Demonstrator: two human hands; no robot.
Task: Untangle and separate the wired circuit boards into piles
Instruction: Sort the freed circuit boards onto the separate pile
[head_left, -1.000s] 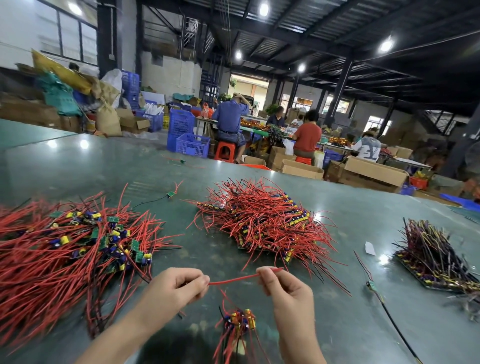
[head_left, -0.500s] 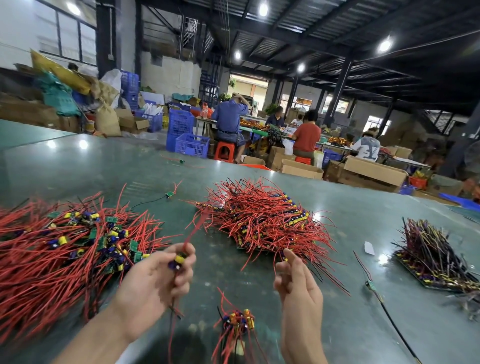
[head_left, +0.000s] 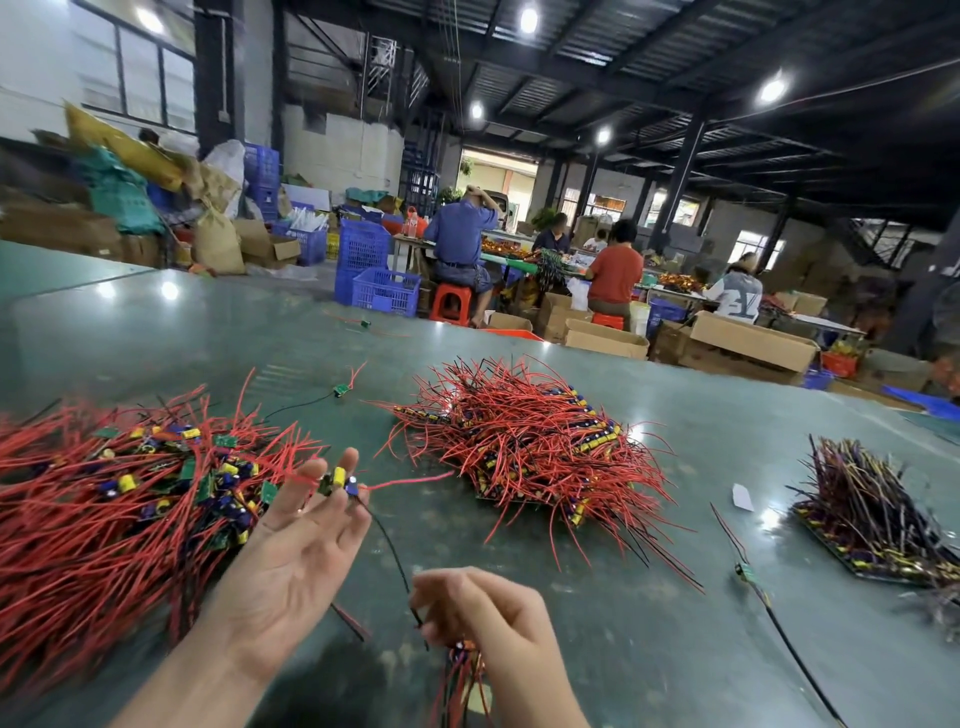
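L hand (head_left: 296, 551) palm-up, fingers spread and nearly straight, one small circuit board (head_left: 337, 480) w/ yellow capacitor resting on fingertips just beside the big tangled pile (head_left: 104, 509) on green table (head_left: 649, 623). Its black wire (head_left: 387, 545) runs down to R hand (head_left: 483, 618), pinched there; fingers curled. Sorted pile (head_left: 524, 441) sits center, well apart.

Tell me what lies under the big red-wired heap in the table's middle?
Beneath the red-wired middle heap, flat rows of boards with yellow parts peek out at its edges, resting on the green table. The wires cover whatever lies beneath its centre.
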